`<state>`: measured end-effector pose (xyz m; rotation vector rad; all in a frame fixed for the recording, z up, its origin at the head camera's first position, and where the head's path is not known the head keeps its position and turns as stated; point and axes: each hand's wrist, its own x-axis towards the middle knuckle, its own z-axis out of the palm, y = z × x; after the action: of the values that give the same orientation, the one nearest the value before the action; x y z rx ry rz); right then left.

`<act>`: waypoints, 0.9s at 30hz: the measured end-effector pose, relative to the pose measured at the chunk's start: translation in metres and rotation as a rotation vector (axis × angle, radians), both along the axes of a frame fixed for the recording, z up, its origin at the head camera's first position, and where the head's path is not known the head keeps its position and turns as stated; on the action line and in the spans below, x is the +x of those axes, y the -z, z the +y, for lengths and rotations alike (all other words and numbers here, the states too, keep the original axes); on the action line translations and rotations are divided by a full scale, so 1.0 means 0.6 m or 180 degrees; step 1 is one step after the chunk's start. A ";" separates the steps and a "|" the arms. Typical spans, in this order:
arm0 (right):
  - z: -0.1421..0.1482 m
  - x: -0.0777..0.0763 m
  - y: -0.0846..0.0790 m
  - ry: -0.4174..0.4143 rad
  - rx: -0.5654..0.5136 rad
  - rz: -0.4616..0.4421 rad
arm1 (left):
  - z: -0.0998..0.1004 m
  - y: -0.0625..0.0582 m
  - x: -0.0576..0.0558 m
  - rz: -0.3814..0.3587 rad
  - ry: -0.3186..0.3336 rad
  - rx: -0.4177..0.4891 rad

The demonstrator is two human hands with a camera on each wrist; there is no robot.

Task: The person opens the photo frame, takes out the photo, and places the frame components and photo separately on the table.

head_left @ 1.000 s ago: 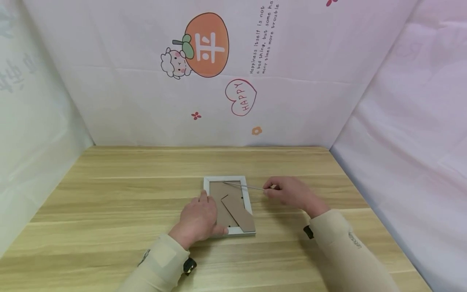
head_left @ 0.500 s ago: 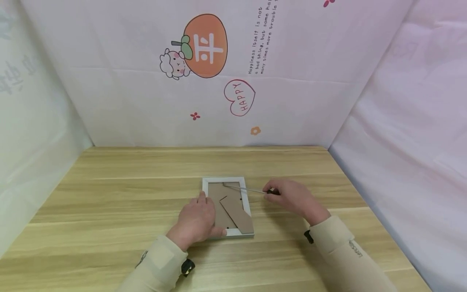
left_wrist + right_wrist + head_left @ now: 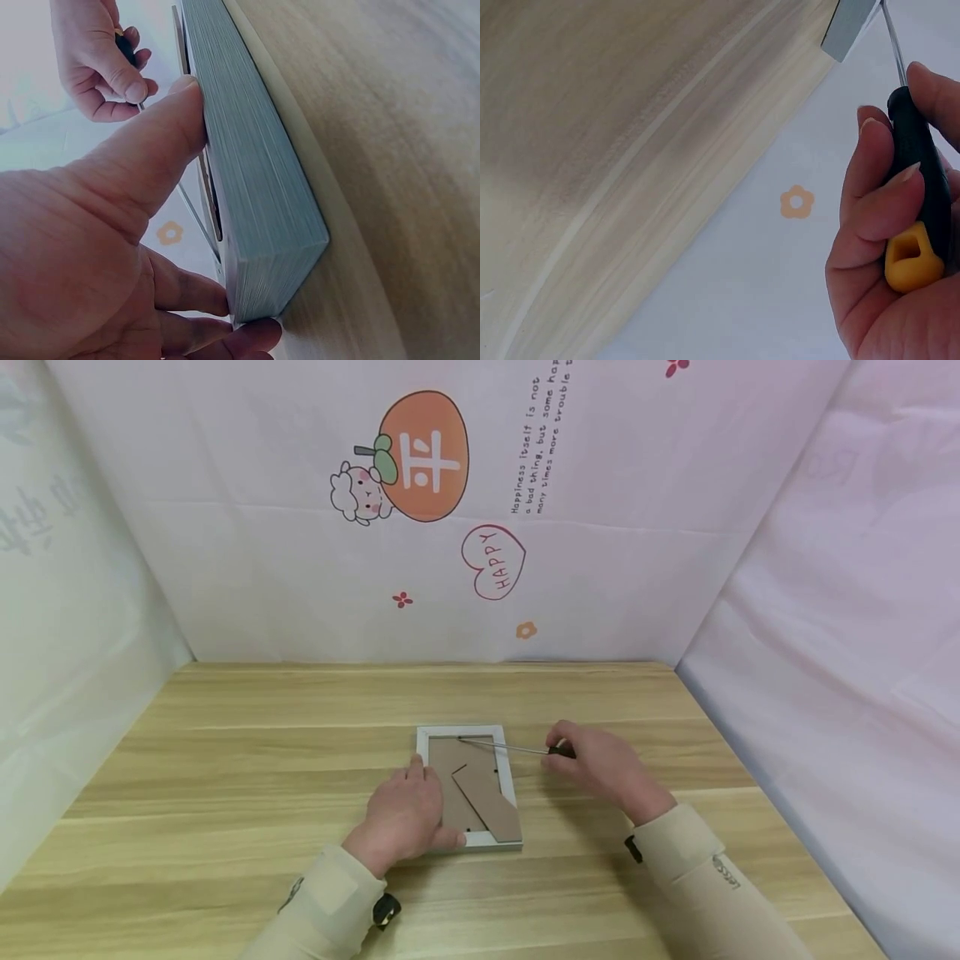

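A picture frame with a pale grey border lies back side up on the wooden table. Its brown backing board carries an angled stand leg and a few small dark tabs along the inner edge. My left hand holds the frame at its near left part, thumb on the near border, fingers along the left side. In my right hand, off to the right, is a screwdriver with a dark green handle and yellow end. Its thin shaft crosses the frame, tip at a tab by the far inner edge.
The wooden table runs back to a white printed cloth hanging behind it. More pale cloth closes off the right side, and likewise the left. Dark straps show at both wrists.
The screwdriver's handle has come into sight in my right hand, which has shifted slightly. A tab at its tip now shows as a small dark mark. My left hand keeps its hold.
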<state>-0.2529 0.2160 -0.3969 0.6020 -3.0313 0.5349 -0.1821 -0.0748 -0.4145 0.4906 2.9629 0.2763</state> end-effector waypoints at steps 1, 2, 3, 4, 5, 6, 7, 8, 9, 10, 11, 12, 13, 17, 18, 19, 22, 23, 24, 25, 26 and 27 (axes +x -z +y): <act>0.000 -0.001 0.000 0.0010 0.0005 0.0035 | 0.000 0.000 0.000 0.0004 -0.0001 0.0002; 0.000 -0.001 -0.001 0.0019 0.0024 0.0071 | -0.001 0.000 0.000 0.0001 0.0000 0.0003; -0.001 -0.001 -0.002 0.0028 0.0037 0.0112 | -0.001 0.000 0.000 0.0000 0.0000 0.0003; -0.001 -0.002 -0.003 0.0044 0.0052 0.0146 | -0.001 0.000 -0.001 0.0000 0.0001 0.0000; -0.001 -0.003 -0.004 0.0049 0.0059 0.0171 | -0.001 -0.001 -0.001 -0.0005 -0.0001 0.0002; -0.001 -0.004 -0.005 0.0052 0.0068 0.0204 | -0.001 -0.001 -0.001 -0.0008 -0.0001 0.0000; -0.001 -0.005 -0.006 0.0059 0.0088 0.0232 | -0.001 -0.001 -0.001 -0.0005 0.0002 -0.0003; -0.001 -0.007 -0.008 0.0066 0.0103 0.0242 | -0.001 -0.001 -0.001 0.0001 0.0007 -0.0008; -0.001 -0.009 -0.009 0.0075 0.0111 0.0241 | -0.002 -0.001 -0.001 0.0008 0.0012 -0.0013; -0.001 -0.011 -0.010 0.0082 0.0118 0.0221 | -0.002 -0.001 -0.001 0.0014 0.0019 -0.0025; -0.001 -0.013 -0.012 0.0088 0.0128 0.0198 | -0.002 -0.001 -0.001 0.0018 0.0025 -0.0037; -0.001 -0.015 -0.013 0.0097 0.0137 0.0174 | -0.002 -0.001 -0.001 0.0023 0.0030 -0.0050; -0.001 -0.018 -0.015 0.0095 0.0144 0.0140 | -0.002 -0.001 -0.001 0.0023 0.0028 -0.0060; 0.001 -0.034 -0.026 0.0004 0.0103 -0.0043 | -0.001 -0.002 -0.001 -0.0007 0.0005 -0.0077; 0.001 -0.038 -0.030 -0.0021 0.0099 -0.0091 | -0.001 -0.002 -0.001 -0.0016 -0.0003 -0.0076; 0.001 -0.043 -0.033 -0.0040 0.0094 -0.0151 | 0.000 -0.003 -0.001 -0.0022 -0.0010 -0.0077; 0.002 -0.058 -0.044 -0.0092 0.0113 -0.0325 | 0.000 -0.003 -0.001 -0.0044 -0.0019 -0.0079; 0.002 -0.063 -0.047 -0.0107 0.0122 -0.0367 | 0.001 -0.004 -0.001 -0.0050 -0.0023 -0.0083; 0.003 -0.068 -0.051 -0.0138 0.0133 -0.0410 | 0.001 -0.004 -0.001 -0.0058 -0.0026 -0.0088; 0.003 -0.072 -0.054 -0.0148 0.0126 -0.0472 | 0.001 -0.004 -0.001 -0.0064 -0.0026 -0.0089; 0.004 -0.076 -0.058 -0.0160 0.0128 -0.0526 | 0.001 -0.004 -0.001 -0.0071 -0.0026 -0.0093; 0.004 -0.080 -0.061 -0.0164 0.0121 -0.0583 | 0.001 -0.004 0.000 -0.0071 -0.0026 -0.0091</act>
<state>-0.3009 0.2183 -0.3605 0.6701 -3.2120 0.5654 -0.1824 -0.0745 -0.4120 0.4690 2.9435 0.2385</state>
